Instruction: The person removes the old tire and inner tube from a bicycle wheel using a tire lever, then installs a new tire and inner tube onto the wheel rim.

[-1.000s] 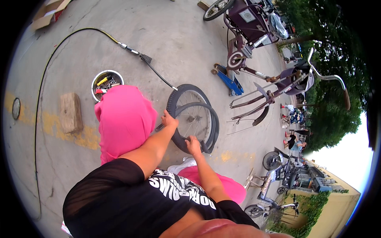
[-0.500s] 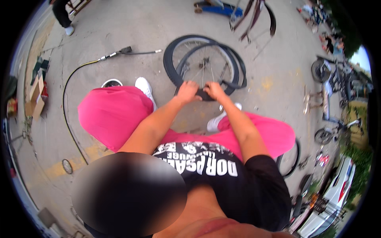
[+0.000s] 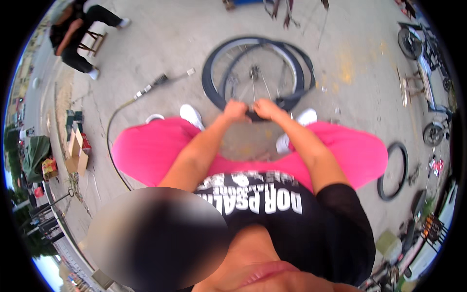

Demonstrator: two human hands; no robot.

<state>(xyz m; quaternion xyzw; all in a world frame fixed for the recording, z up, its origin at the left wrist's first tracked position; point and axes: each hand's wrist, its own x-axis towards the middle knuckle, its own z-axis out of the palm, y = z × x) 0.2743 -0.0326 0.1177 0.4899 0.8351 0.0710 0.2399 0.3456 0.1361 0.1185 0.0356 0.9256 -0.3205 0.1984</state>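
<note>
A bicycle wheel with a black tyre half off its rim stands on the concrete in front of me, between my white shoes. My left hand and my right hand sit close together, both closed on the near edge of the black tyre. My knees in pink trousers spread to either side.
An air hose with a metal nozzle curves over the ground at left. A loose black tyre lies at right. A seated person is at top left, cardboard boxes at left, parked bicycles at right.
The view has swung so that the wheel sits centred ahead. My hands have come closer together on the tyre's near edge.
</note>
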